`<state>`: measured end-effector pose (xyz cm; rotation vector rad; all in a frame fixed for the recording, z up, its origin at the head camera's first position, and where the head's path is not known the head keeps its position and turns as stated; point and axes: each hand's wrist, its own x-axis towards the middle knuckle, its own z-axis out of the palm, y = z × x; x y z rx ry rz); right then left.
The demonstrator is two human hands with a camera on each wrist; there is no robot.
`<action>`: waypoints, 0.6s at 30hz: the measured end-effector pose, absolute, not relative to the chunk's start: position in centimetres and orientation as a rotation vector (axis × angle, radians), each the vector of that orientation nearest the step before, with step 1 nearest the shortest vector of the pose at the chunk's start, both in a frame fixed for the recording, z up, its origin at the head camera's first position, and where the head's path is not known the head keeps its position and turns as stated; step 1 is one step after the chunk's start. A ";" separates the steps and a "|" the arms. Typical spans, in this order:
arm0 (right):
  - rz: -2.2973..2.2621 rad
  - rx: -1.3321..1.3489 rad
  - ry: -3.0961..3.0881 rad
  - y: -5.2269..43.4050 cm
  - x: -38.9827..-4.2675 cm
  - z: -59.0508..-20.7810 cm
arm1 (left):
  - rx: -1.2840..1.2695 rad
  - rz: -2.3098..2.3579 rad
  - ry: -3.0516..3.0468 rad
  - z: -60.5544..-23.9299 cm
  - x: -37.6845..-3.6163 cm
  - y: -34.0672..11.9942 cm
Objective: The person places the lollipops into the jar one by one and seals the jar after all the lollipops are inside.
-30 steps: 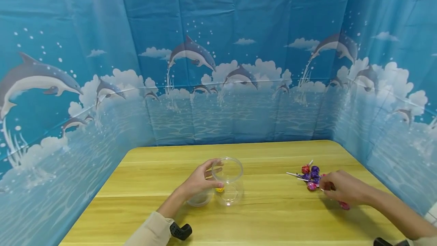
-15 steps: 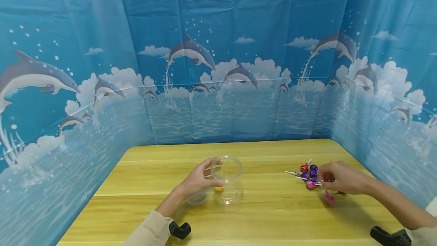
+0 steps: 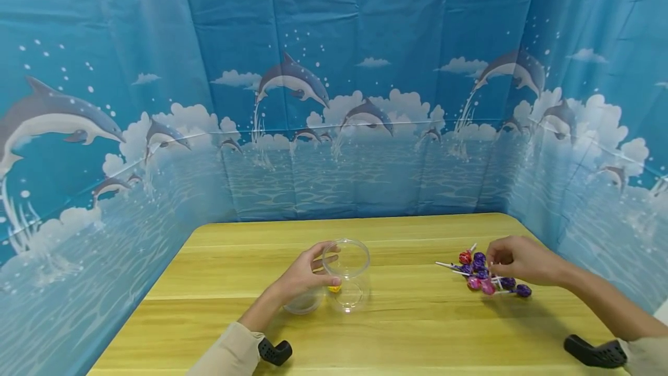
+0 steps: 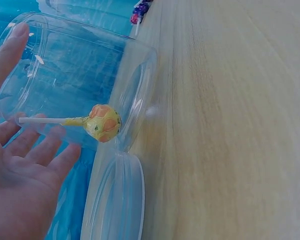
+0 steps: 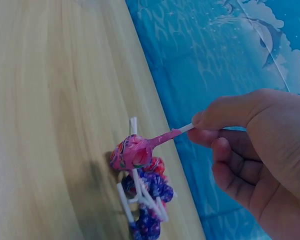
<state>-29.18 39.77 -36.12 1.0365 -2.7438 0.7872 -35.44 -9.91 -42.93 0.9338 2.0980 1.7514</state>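
My left hand (image 3: 308,273) holds the side of a clear plastic jar (image 3: 360,292), thumb on one side and fingers on the other. Inside the jar is a yellow-and-orange wrapped lollipop (image 4: 103,123) with a white stick. In the head view, my right hand (image 3: 522,261) is above the lollipop pile at the right. Thumb and forefinger pinch the white stick of a pink wrapped lollipop (image 5: 132,152), whose head hangs beyond the fingers over the pile. Purple lollipops (image 5: 147,222) and a red lollipop (image 3: 465,257) lie on the table with their sticks crossing.
A round clear lid (image 4: 121,200) lies on the table beside the jar, partly behind my left hand in the head view. The wooden table (image 3: 396,335) is walled by a blue dolphin-print curtain (image 3: 334,179) at the back and sides.
My right hand has moved left and away from me with the pink lollipop, bringing it over the pile. Two purple lollipops at the pile's right now show. My left hand stays on the jar.
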 end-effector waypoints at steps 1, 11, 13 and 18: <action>0.796 1.032 -2.742 39.7 -29.3 -36.0 | 0.937 1.753 2.095 -42.9 -35.5 -9.9; 0.901 0.926 -2.786 38.2 -30.3 -35.1 | 0.955 1.765 2.071 -43.0 -35.6 -9.9; 0.941 0.860 -2.823 37.7 -30.4 -35.1 | 0.952 1.768 2.069 -43.0 -35.6 -9.9; 1.072 0.707 -2.840 36.5 -30.9 -35.2 | 0.949 1.764 2.069 -43.0 -35.6 -9.9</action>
